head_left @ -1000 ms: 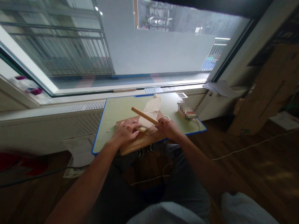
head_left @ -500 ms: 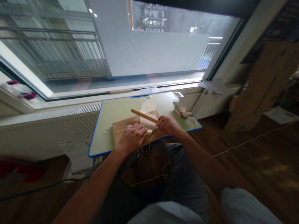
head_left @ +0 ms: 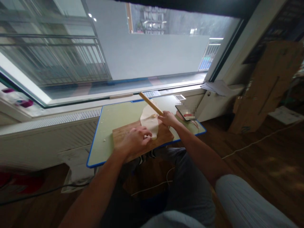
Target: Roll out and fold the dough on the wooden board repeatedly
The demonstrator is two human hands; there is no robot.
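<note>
Dough [head_left: 151, 125] crosses the board's [head_left: 163, 134] far edge; right hand [head_left: 168, 119] clamps the rolling pin [head_left: 151, 104], left hand's [head_left: 136, 138] grip unclear.

Rolling pin [head_left: 150, 104], 1: slim, straight, pale wood; slanting over the far right side of the dough, upper end overlapping the table's [head_left: 114, 115] far edge in view; contact with the dough cannot be told.
Dough [head_left: 151, 124], 1 sheet: off-white, thin, flattened, longer than wide; near part on the board, far part extending past it toward the table's far edge.
Board [head_left: 118, 134], 1: brown wood, flat, at the table's near edge.
</note>
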